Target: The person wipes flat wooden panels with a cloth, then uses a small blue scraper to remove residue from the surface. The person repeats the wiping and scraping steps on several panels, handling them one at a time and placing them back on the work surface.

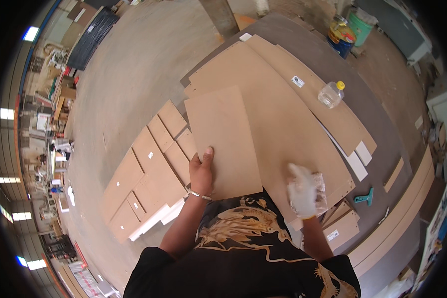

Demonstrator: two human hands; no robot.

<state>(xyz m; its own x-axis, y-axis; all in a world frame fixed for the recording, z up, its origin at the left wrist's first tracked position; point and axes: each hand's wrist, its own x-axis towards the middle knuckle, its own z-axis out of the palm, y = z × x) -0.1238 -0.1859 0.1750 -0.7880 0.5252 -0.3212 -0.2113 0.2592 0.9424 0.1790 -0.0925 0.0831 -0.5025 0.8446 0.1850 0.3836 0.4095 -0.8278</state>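
My bare left hand (pixel 201 175), a bracelet at its wrist, grips the left edge of a brown rectangular board (pixel 223 131), thumb on top. That board is in front of my body, its far part overlapping a stack of larger brown panels (pixel 278 107). My right hand (pixel 303 192) wears a white glove and is smeared by motion over the near part of the large panel. Crinkled clear plastic (pixel 320 185) shows beside the glove. Whether the fingers hold the plastic or only touch it, I cannot tell.
Several brown panels (pixel 154 154) lie stacked to the left. On the right stack stands a clear bottle with a yellow cap (pixel 330 94). A teal scraper (pixel 364 197) rests on the dark table (pixel 382 149). Behind are a green bucket (pixel 361 29) and a post (pixel 217 17).
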